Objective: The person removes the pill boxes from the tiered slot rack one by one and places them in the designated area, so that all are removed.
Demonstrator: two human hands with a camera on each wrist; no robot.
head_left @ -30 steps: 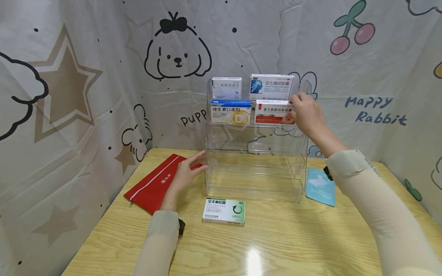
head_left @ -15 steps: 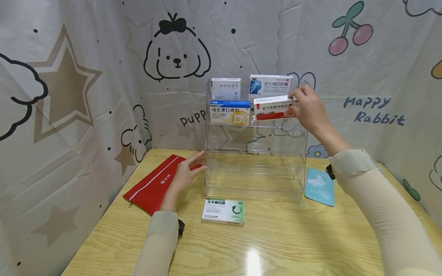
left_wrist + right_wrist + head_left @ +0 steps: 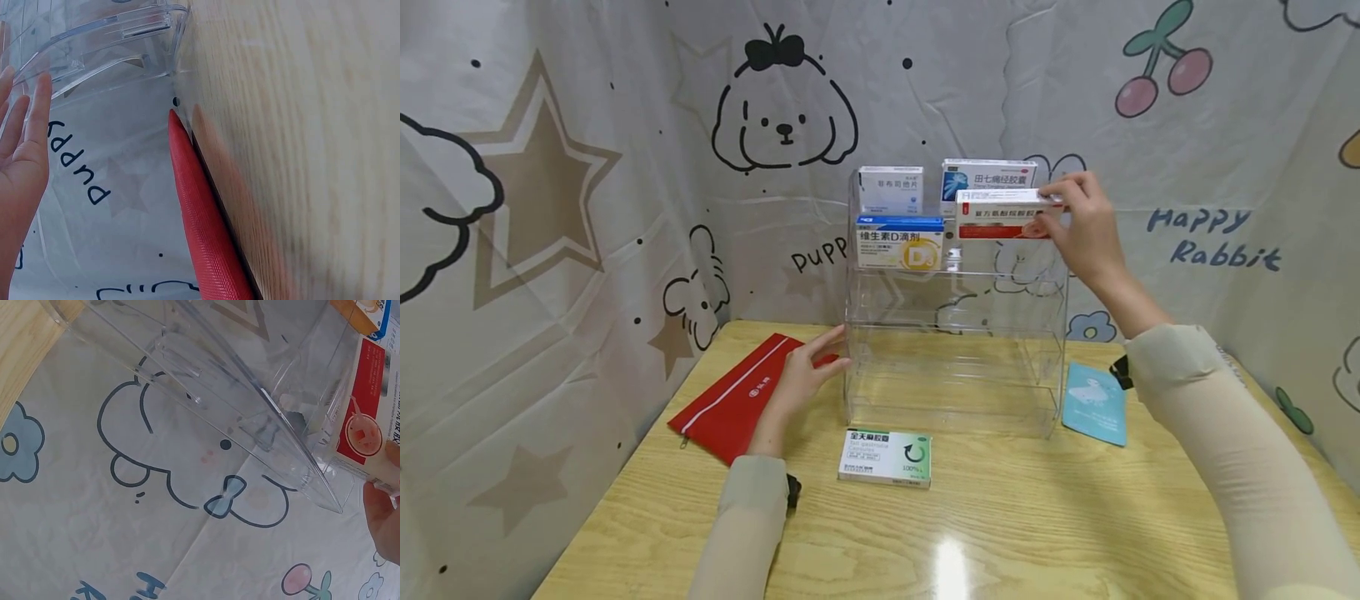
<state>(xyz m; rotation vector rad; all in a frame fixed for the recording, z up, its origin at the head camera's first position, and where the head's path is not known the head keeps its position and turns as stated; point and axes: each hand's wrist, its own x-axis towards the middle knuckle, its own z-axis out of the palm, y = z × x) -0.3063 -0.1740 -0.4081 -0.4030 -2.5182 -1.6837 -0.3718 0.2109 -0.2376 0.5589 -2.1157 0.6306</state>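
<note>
My right hand (image 3: 1088, 229) pinches the right end of a white-and-red medicine box (image 3: 1000, 215), holding it raised in front of the upper right of a clear acrylic rack (image 3: 955, 329). In the right wrist view the same medicine box (image 3: 362, 419) shows at the right edge with thumb and fingers on it. At the rack's left side my left hand (image 3: 805, 371) has its fingers extended, with fingertips at the side wall; whether they press on it I cannot tell. A blue-and-yellow vitamin D box (image 3: 900, 244) stands on the second tier. Behind it are a pale box (image 3: 891, 192) and a blue-and-white box (image 3: 985, 177) on the top tier.
A green-and-white capsule box (image 3: 885, 457) lies on the wooden table (image 3: 1000, 525) in front of the rack. A red zip pouch (image 3: 737, 400) lies left, partly under my left arm. A teal packet (image 3: 1096, 404) lies right of the rack. A printed curtain hangs behind.
The white-and-red box has come up off the second tier in my right hand, tilting and then levelling as it moved up and slightly right. My left hand stays put.
</note>
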